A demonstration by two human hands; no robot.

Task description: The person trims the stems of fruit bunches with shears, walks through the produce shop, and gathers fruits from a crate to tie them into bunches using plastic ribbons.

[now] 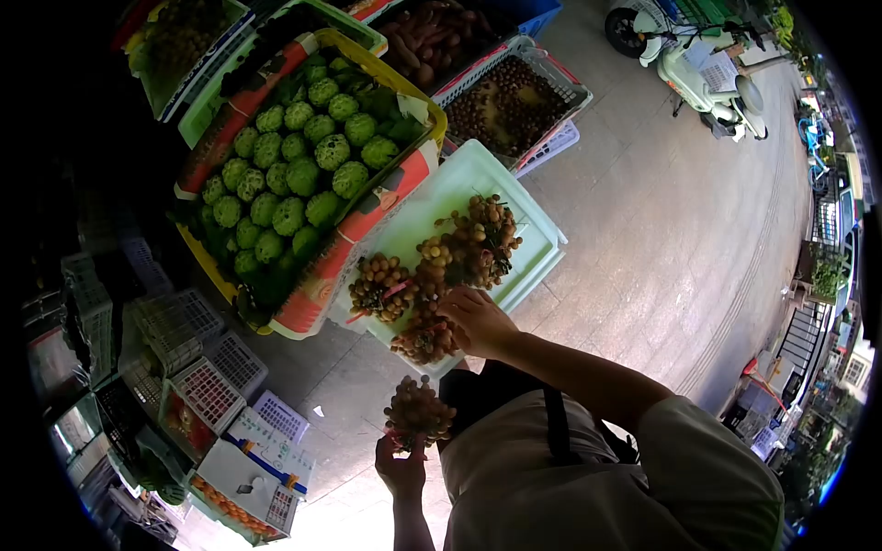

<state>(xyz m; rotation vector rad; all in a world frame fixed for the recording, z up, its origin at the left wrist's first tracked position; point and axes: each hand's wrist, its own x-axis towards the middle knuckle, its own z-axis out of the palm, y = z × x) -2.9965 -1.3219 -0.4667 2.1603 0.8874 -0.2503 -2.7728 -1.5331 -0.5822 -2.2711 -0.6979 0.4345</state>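
My left hand (401,468) is closed round the tied end of a bunch of longans (420,411), small round brown fruits. A bit of pink tie shows at its base. That bunch is held up beside the pale green tray (537,266), apart from it. My right hand (476,321) reaches over the tray, its bent fingers gripping the edge of a nearer longan bunch (425,338). Several more bunches lie heaped there, among them a bunch with a pink tie (379,285) and a larger heap (482,241). My right fingertips are partly hidden.
Left of the tray stands a yellow crate (432,115) of green sugar apples (287,174). Behind it are a crate of loose small brown fruits (505,101) and reddish-brown produce (427,41). Stacked baskets (204,393) stand lower left. A scooter (694,73) is parked on the pavement.
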